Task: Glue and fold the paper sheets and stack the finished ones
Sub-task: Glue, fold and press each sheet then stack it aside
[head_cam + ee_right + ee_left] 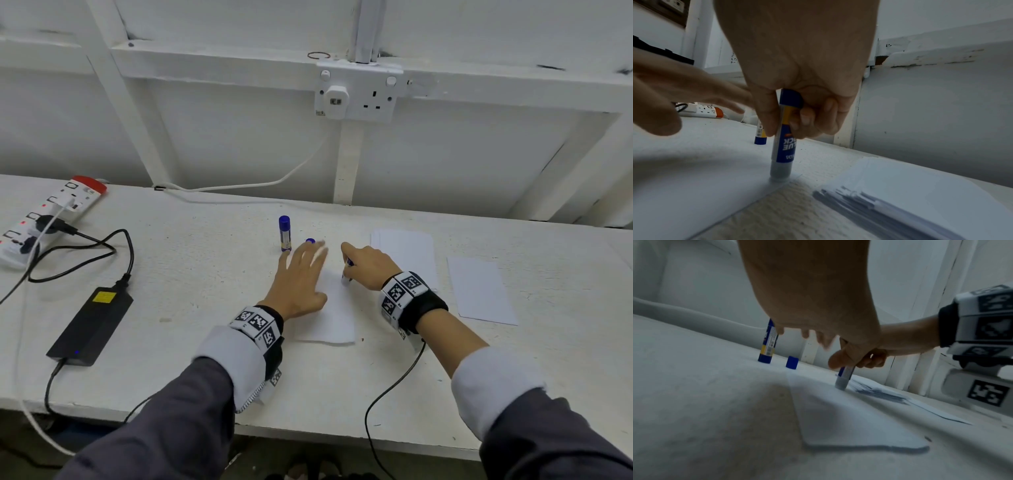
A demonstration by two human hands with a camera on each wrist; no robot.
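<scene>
**Glue stick down on the sheet**

Head view: my right hand [368, 265] has its fingers curled round a glue stick [347, 272], held upright with its tip pressed on the paper sheet [337, 318] in front of me on the white table [205, 274]. My left hand [301, 277] lies with fingers spread and straight, its thumb and palm on the sheet's left part, holding nothing. Behind it stand a 2nd glue stick [284, 233], capped and upright, and a loose blue cap [310, 241] just beside it. To my right a stack of sheets [407, 253] lies near the wall, with 1 separate sheet [481, 291] further right. A power strip [44, 219] and a black adapter [90, 325] sit well to the left.

Left wrist view: here the glue stick [844, 376] shows its pale open end touching the sheet [855, 421], whose near corner casts a shadow on the table. The cap [792, 362] stands apart from the 2nd glue stick [768, 344]; my left fingertips [805, 333] show under the palm.

Right wrist view: only here can I read the blue label, upside down, on the glue stick [784, 142], thumb on 1 side and fingers on the other. The tip meets the sheet [684, 186] close to its right edge. The stack of sheets [910, 199] shows many fanned edges, which the head view flattens.
</scene>
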